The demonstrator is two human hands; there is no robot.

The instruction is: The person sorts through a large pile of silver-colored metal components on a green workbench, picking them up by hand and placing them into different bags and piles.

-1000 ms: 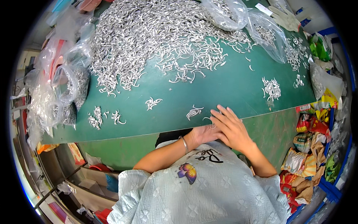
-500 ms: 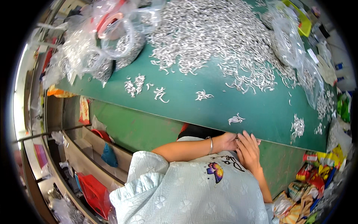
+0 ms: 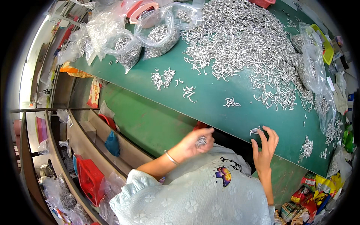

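My left hand [image 3: 192,145] is raised off the table's near edge, its fingers curled round several small curved silvery metal pieces [image 3: 201,141] in the palm. My right hand [image 3: 265,147] reaches over that edge with fingers spread and bent, the thumb apart from them. Its fingertips are beside or touching a little cluster of the same curved pieces [image 3: 254,131]; which, I cannot tell. Other small groups lie along the near side: one cluster [image 3: 231,102], another [image 3: 189,93], and one near the right end [image 3: 306,147]. A large heap of metal pieces [image 3: 243,41] covers the far middle.
The green table [image 3: 221,88] slants down to the right. Clear plastic bags of metal pieces [image 3: 161,39] stand far left, and another plastic bag [image 3: 315,75] lies right. Wooden shelving with a red basket [image 3: 90,183] is at lower left. Colourful packets [image 3: 315,187] crowd the lower right.
My hands were together at the table edge. The left has moved off to the left with metal pieces in it; the right has opened and reached to the small cluster. The view has shifted.
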